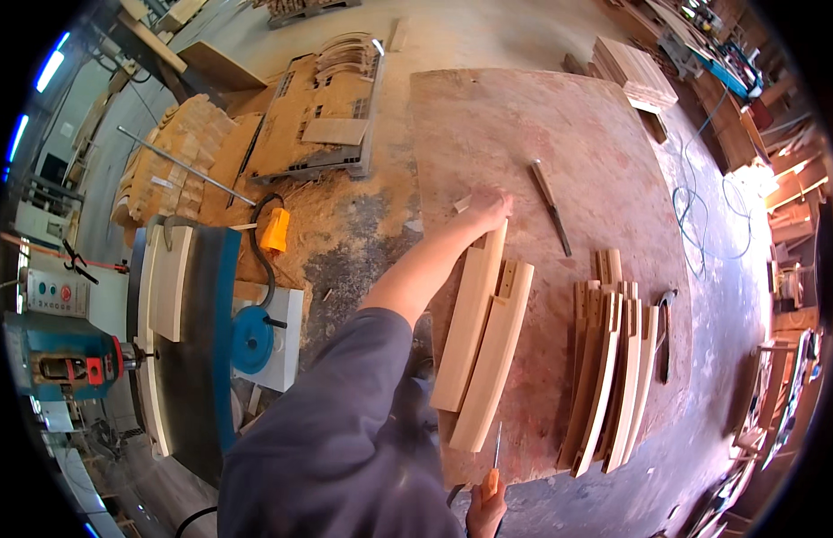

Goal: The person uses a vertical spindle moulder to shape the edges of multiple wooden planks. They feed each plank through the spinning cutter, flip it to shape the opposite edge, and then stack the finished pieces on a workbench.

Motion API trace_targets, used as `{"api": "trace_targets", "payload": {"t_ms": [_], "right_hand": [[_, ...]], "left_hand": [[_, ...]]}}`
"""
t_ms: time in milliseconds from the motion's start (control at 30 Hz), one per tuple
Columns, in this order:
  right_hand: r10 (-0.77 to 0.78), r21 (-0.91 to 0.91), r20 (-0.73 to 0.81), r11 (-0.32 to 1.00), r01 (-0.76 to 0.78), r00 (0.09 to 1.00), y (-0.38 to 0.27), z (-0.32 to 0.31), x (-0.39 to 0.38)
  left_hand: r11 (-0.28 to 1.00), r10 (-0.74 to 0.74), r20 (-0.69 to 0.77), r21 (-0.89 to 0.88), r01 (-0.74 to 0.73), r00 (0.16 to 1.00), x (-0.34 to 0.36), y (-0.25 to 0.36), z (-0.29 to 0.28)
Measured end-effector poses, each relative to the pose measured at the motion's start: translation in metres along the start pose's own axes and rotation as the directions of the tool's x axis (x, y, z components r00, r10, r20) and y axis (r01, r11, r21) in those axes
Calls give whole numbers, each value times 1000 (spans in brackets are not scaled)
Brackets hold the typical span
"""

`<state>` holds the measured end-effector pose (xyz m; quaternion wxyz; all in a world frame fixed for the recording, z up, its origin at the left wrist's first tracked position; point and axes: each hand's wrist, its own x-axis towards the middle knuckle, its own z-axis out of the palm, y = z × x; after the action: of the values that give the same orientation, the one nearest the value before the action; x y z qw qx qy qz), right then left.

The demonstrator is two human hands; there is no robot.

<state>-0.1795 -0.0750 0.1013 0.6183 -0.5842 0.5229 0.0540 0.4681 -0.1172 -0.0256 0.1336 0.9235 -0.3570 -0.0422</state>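
Two pale, curved wooden pieces lie side by side on the worn brown tabletop (488,117). My left hand (490,208) is closed around the far end of the left wooden piece (468,332); its fingertips are partly hidden. The other wooden piece (495,359) has a slot cut near its far end. Beside my left hand lies a small wood offcut (462,204). At the near edge, my right hand (486,509) grips the orange handle of a screwdriver (493,481), its thin metal shaft pointing toward the wooden pieces.
Several curved wooden pieces (606,377) stand bunched on the right, with a hammer-like tool (664,336) beyond. A long narrow tool (551,206) lies mid-table. Left are a drilling machine (76,359), a yellow-orange box (275,231) and stacked wood (179,157). A hose (690,206) crosses the floor.
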Motion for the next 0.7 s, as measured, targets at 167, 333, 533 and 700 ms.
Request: {"api": "trace_targets", "payload": {"t_ms": [167,333,533,700], "right_hand": [[-323,-469,10,834,289,946,-22,2,-6],[-160,-506,-12,852,133,987,-41,5,-15],[-281,-529,-38,820,219,959,-45,8,-12],[-324,-593,-102,779,204,941,-38,-7,-26]], "left_hand": [[882,-260,-269,-457,115,927,-12,-32,-27],[531,-840,-255,-207,822,479,-70,-171,-135],[942,-311,-112,-171,290,944,-78,-124,-55],[953,-171,98,-238,189,981,-36,-64,25]]}}
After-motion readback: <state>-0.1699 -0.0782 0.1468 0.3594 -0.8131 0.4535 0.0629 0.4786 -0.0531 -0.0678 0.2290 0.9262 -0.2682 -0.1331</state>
